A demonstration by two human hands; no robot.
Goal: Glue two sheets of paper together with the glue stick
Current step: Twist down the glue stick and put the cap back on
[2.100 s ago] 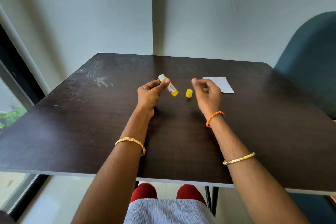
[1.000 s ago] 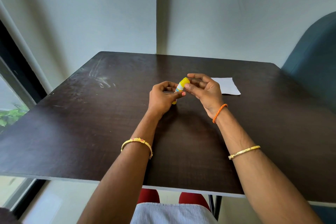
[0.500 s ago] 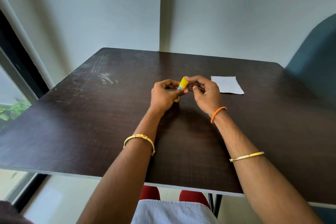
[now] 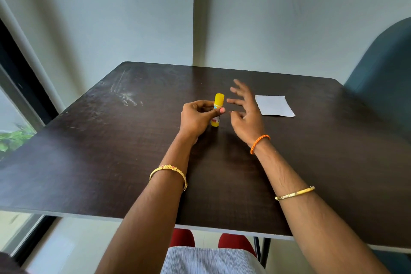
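upright on the desk [image 4: 111,151], capped glue stick [image 4: 217,110] sits in left hand's [image 4: 196,118] grip; right hand [image 4: 245,110] spread loose beside paper [image 4: 274,105].

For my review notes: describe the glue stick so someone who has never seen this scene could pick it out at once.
Start at the dark wooden table and go to its middle, where the left hand is closed. The glue stick stands upright in that hand, its base at the tabletop, with the open right hand beside it. It is the only bright yellow thing there, capped, unlike the flat white paper to its right.
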